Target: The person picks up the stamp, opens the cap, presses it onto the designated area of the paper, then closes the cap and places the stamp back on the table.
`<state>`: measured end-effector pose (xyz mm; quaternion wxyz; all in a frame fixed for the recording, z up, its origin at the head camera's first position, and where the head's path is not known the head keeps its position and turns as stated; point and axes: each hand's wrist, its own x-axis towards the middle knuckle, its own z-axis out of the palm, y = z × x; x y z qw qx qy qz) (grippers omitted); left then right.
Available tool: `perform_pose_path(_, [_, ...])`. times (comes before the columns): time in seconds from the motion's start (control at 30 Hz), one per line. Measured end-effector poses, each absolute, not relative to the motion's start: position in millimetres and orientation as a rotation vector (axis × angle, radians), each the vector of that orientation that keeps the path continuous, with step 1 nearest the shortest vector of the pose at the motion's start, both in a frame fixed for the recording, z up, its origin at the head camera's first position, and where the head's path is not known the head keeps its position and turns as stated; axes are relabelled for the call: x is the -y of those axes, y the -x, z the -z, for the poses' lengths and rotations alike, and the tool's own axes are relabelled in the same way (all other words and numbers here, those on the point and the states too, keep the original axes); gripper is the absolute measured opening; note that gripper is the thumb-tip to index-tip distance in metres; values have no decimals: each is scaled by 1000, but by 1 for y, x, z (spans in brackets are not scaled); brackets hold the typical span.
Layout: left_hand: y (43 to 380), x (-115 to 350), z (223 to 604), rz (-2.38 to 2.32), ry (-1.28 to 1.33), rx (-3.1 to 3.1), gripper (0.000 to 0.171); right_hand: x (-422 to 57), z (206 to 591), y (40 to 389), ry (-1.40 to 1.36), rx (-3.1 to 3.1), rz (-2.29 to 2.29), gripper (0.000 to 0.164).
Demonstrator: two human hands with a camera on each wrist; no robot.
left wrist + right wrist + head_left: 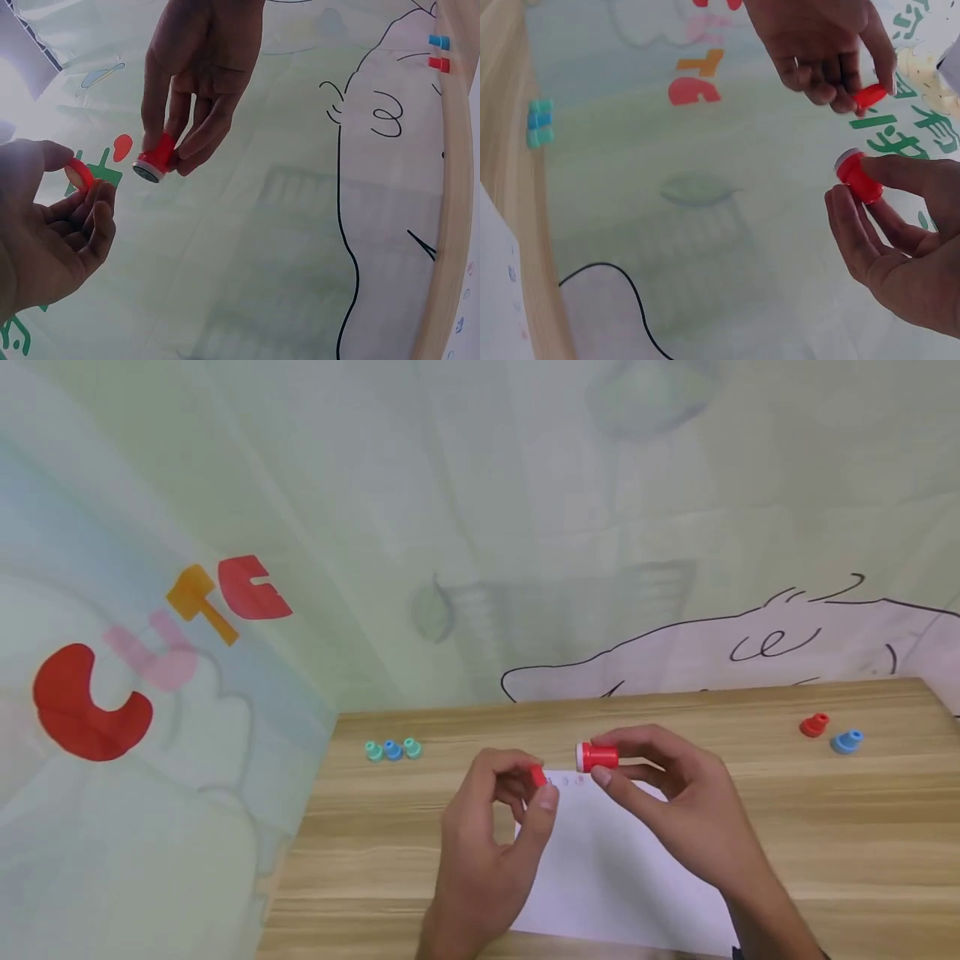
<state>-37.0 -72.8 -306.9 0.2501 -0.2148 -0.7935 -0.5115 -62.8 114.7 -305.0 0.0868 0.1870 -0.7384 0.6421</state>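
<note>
In my right hand [686,802] is a red stamp [600,757], pinched between thumb and fingers. Its pale-rimmed stamping face points left, toward the other hand, and shows dark in the left wrist view. My left hand [495,852] pinches a small red cap [538,776] by its edge, a short gap away from the stamp. Both hands are raised over a white sheet of paper [600,868], which carries several small faint stamp prints [572,781] along its far edge.
At the table's back left stand two green stamps [373,751] with a blue stamp [393,750] between them. Another red stamp [814,725] and blue stamp [847,742] stand at the back right. A printed curtain [555,527] hangs behind the wooden table [360,860].
</note>
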Motion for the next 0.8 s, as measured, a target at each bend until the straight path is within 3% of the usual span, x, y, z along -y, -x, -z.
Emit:
perform_pose_path(0.23, [35,67,289,1316,780,2011,35,-114,311,57,-716,1953,-2079,34])
perform_pose_path(0.8, [35,68,290,1231,859,1973,38,-104,312,49,-818,1799,-2068,41])
